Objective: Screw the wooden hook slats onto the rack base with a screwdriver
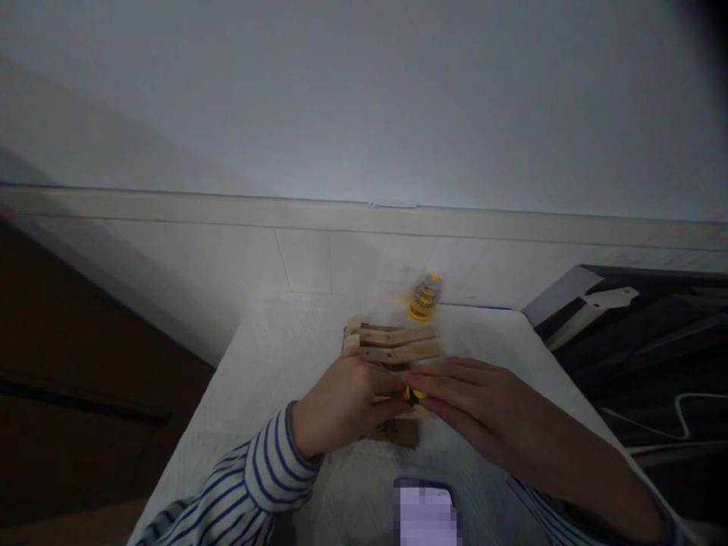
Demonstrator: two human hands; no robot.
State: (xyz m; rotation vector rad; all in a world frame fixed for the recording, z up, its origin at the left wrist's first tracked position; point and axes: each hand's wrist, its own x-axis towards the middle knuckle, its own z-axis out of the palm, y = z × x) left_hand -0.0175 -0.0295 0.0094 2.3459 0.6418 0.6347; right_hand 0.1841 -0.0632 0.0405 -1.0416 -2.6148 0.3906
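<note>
A wooden slatted piece (395, 345) made of several light strips lies on the white table (273, 364). My left hand (341, 406) rests on its near left part, fingers curled against the wood. My right hand (483, 413) reaches in from the right, its fingers pressed together round a small yellow and black tool (414, 394) between the two hands. A small clear container with a yellow base (425, 296) stands just beyond the wood, near the table's far edge.
A pale wall with a ledge runs behind the table. Dark equipment with a white bracket (597, 311) and a white cable (676, 417) sits at the right. Dark floor lies at the left. A blurred purple patch (425, 516) shows at the bottom.
</note>
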